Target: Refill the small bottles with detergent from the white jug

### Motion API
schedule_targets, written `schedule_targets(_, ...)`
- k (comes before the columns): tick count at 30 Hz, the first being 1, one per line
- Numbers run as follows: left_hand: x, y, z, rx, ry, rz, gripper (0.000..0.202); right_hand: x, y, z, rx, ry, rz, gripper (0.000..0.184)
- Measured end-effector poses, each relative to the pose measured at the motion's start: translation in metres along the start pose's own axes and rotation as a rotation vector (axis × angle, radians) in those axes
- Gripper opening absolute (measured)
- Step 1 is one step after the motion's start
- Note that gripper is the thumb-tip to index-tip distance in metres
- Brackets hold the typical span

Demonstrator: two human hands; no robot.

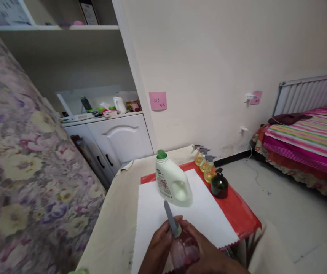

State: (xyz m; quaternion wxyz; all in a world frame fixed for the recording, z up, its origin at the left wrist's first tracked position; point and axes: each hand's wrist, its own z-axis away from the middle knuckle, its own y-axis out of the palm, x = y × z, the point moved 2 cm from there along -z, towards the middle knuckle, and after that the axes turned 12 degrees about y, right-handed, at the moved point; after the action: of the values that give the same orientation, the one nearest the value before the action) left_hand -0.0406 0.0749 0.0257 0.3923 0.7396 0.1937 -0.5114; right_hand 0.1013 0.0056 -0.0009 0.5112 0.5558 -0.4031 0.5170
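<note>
Both my hands wrap a small pink see-through bottle [183,251] with a grey-green pump nozzle [171,220] at the bottom middle. My left hand [156,251] grips its left side and my right hand [206,253] closes over its right side. The bottle is over a white sheet [152,217] that lies on a red mat [237,213]. Just beyond the nozzle stands a white detergent jug [173,182] with a green cap.
Along the mat's far right edge stand yellow spray bottles [206,165] and a dark green round bottle [219,184]. A floral curtain [17,160] hangs left. A white cabinet [117,139] with clutter is behind, and a striped bed [308,140] at right.
</note>
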Motion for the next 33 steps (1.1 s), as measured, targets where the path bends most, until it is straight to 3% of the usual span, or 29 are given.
schedule_targets(2,-0.001,0.002,0.0,-0.02,0.02,-0.021,0.039,-0.005,0.0,0.0,-0.019,0.038,0.029,0.104)
schedule_targets(4,0.0,0.003,0.001,-0.113,0.06,-0.095,0.03,-0.013,0.001,0.0,-0.037,0.08,0.048,0.102)
schedule_targets(6,0.002,0.004,0.002,-0.159,0.082,-0.141,0.033,-0.019,0.002,-0.002,-0.048,0.078,0.046,0.098)
schedule_targets(11,-0.001,0.004,0.008,-0.114,0.084,-0.159,0.039,-0.026,0.004,-0.007,-0.042,-0.006,0.07,0.093)
schedule_targets(17,-0.003,0.0,0.011,-0.19,0.141,-0.143,0.033,-0.031,0.011,-0.011,-0.083,0.03,0.122,0.084)
schedule_targets(22,-0.005,-0.002,0.013,-0.111,0.123,-0.196,0.037,-0.034,0.011,-0.012,-0.051,0.012,0.082,0.093)
schedule_targets(26,-0.003,-0.002,0.012,-0.17,0.132,-0.166,0.038,-0.034,0.012,-0.012,-0.041,0.01,0.071,0.09)
schedule_targets(30,0.0,0.001,0.011,-0.243,0.178,-0.313,0.037,-0.034,0.016,-0.013,-0.079,-0.004,0.085,0.087)
schedule_targets(33,-0.003,0.005,0.013,-0.235,0.198,-0.424,0.04,-0.037,0.016,-0.014,-0.084,-0.001,0.061,0.092)
